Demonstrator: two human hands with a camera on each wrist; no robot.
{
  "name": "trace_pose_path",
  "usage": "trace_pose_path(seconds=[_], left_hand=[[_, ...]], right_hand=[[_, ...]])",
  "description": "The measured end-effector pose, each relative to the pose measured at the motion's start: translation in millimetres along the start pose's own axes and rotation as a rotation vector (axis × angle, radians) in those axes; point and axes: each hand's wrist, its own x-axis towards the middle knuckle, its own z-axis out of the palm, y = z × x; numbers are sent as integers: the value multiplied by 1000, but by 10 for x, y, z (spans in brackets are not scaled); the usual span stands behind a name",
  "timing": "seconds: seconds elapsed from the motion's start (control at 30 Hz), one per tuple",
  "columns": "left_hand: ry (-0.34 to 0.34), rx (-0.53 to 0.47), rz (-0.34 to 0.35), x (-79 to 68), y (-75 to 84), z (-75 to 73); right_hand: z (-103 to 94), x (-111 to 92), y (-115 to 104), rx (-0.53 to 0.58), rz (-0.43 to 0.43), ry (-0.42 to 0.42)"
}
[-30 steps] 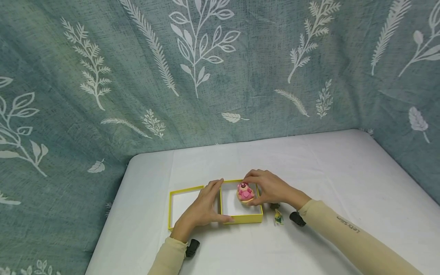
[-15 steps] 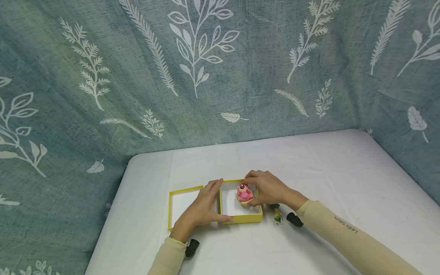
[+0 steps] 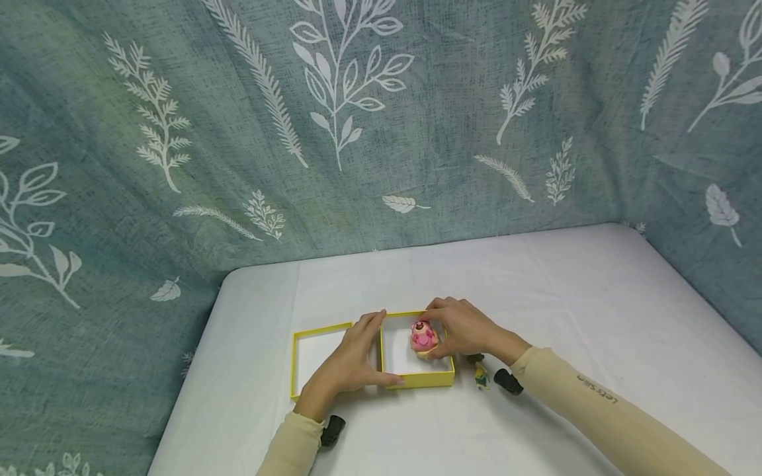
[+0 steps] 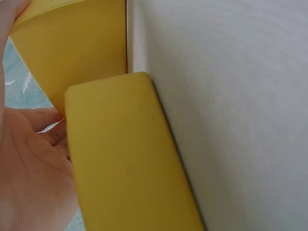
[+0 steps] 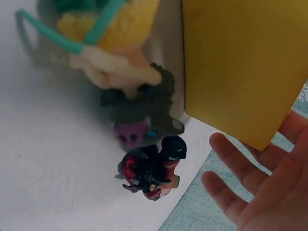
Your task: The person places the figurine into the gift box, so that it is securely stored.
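A pink toy bear (image 3: 424,337) sits in the white interior of an open yellow box (image 3: 419,379). My right hand (image 3: 464,327) reaches over the box's right wall and holds the bear between thumb and fingers. Spanning the box's left side, my left hand (image 3: 354,357) grips it with the thumb at the near corner and fingers at the far one. In the left wrist view, the palm (image 4: 33,168) shows beside the yellow walls. The right wrist view shows several fingers (image 5: 236,159) beyond the box wall; the bear is hidden there.
A shallow yellow-rimmed lid (image 3: 294,360) lies left of the box, partly under my left hand. Right of the box stand small figures: a yellow-green one (image 3: 481,377), a dark grey one (image 5: 139,113) and a black-and-red one (image 5: 154,168). A patterned curtain (image 3: 381,132) hangs behind the white table (image 3: 565,297).
My right hand has moved slightly toward me with the bear, whose top now leans a little differently. My left hand and the box have stayed put.
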Motion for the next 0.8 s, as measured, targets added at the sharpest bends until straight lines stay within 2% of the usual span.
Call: trace_pose_path(seconds=[0.2, 0.5, 0.8], left_hand=[[0, 3, -2, -4, 4, 3], [-1, 2, -3, -9, 2, 10], [5, 1, 3, -21, 7, 14]], right_hand=[[5, 12, -10, -16, -3, -4], [7, 22, -24, 10, 34, -53], [28, 20, -29, 11, 54, -41]])
